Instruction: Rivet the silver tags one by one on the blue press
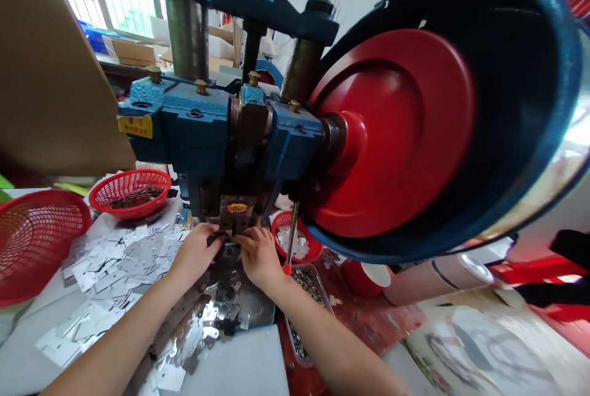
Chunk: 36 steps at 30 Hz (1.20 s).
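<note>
A blue bench press [193,131] with a red flywheel [396,131] stands straight ahead. Both hands meet at the base of its dark metal punch block [236,211]. My left hand [197,253] is closed, its fingertips at the left side of the die. From the other side my right hand [260,256] reaches in, thumb and fingers pressed together close to the left fingertips. Whatever lies between the fingers is too small and hidden to name. Loose shiny stamped metal pieces [221,300] cover the press bed just below the hands.
Flat metal plates [120,267] lie heaped at left, beside a red basket [133,194] of dark parts and another red basket [37,242]. At right are a red basket [302,236] of pale pieces, a clear tray [295,347] of small parts and a red-tipped lever [292,239].
</note>
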### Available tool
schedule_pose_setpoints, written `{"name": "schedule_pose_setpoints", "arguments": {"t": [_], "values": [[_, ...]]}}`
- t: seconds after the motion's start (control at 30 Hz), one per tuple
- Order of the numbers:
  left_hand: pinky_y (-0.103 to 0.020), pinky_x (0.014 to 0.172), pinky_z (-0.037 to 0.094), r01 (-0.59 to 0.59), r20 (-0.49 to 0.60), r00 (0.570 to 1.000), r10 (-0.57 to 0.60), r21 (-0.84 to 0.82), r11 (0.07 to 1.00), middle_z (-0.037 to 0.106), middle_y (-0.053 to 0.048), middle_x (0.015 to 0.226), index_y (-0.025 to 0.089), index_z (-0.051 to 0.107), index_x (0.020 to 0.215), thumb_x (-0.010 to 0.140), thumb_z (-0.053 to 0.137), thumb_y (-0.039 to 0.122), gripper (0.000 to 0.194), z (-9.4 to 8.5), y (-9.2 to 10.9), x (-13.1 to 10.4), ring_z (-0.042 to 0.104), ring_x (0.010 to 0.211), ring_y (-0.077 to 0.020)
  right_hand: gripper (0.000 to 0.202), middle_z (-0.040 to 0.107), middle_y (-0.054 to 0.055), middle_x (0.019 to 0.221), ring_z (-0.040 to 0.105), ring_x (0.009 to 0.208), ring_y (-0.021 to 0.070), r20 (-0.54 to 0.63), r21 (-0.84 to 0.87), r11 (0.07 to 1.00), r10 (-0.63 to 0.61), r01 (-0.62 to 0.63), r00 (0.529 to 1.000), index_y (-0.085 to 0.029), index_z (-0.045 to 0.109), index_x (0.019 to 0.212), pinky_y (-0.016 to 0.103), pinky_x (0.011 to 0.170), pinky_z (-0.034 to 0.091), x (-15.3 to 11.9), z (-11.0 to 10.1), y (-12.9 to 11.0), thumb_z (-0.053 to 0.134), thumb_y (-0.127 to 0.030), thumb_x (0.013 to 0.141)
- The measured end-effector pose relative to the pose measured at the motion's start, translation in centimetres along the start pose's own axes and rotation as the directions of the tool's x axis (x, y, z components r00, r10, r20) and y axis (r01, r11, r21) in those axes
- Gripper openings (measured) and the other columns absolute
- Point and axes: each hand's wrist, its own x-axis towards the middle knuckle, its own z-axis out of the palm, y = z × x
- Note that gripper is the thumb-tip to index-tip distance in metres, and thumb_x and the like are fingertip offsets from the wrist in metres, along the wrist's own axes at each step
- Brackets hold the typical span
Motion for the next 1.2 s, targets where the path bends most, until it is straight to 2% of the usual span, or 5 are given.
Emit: {"name": "schedule_pose_setpoints", "arguments": {"t": [0.3,0.8,1.03,1.1,1.2], "values": [[-0.037,0.094,0.044,-0.052,0.037,0.998,0.054,-0.060,0.997,0.065,-0.009,0.103,0.018,0.067,0.095,0.081,0.049,0.032,0.027,0.1,0.0,0.2,0.059,0.101,-0.0236,0.028,0.061,0.003,0.097,0.047,0.092,0.0209,0.071,-0.135,0.989,-0.049,0.059,0.996,-0.035,0.068,0.105,0.038,0.088,0.035,0.3,-0.5,-0.7,0.052,-0.020,0.087],[-0.036,0.084,0.049,0.165,0.018,0.986,-0.165,-0.149,0.975,0.064,-0.006,0.106,0.021,0.061,0.106,0.086,0.042,0.047,0.038,-3.0,-1.0,-1.6,0.061,0.094,-0.0213,0.032,0.064,0.005,0.090,0.058,0.087,0.0186,-0.201,0.443,0.893,0.191,-0.085,0.961,-0.022,0.071,0.093,0.033,0.082,0.046,-2.7,1.3,2.8,0.044,-0.010,0.080],[-0.032,0.082,0.049,0.252,-0.011,0.967,-0.256,-0.136,0.958,0.063,-0.003,0.107,0.025,0.062,0.105,0.082,0.045,0.054,0.040,-6.0,-1.1,-4.8,0.061,0.090,-0.0198,0.035,0.066,0.005,0.088,0.061,0.080,0.0191,-0.035,0.876,0.409,0.581,-0.255,0.813,-0.021,0.064,0.107,0.033,0.076,0.049,-6.1,0.0,3.3,0.044,-0.044,0.090],[-0.031,0.082,0.049,0.262,-0.029,0.963,-0.266,-0.111,0.959,0.063,-0.002,0.108,0.026,0.061,0.104,0.082,0.045,0.055,0.039,-6.7,-1.3,-5.9,0.060,0.094,-0.0204,0.049,0.066,0.006,0.084,0.061,0.077,0.0192,0.023,0.943,0.260,0.576,-0.210,0.817,-0.021,0.063,0.109,0.034,0.074,0.049,-7.1,-0.9,2.8,0.034,-0.056,0.091],[-0.033,0.087,0.047,0.252,-0.058,0.965,-0.254,-0.046,0.967,0.062,-0.003,0.111,0.027,0.062,0.102,0.082,0.045,0.055,0.038,-7.4,-2.0,-7.4,0.058,0.103,-0.0225,0.051,0.067,0.005,0.083,0.060,0.080,0.0197,0.023,0.939,0.287,0.493,-0.188,0.870,-0.021,0.064,0.109,0.035,0.078,0.047,-7.9,-2.2,1.9,0.039,-0.060,0.089]]}}
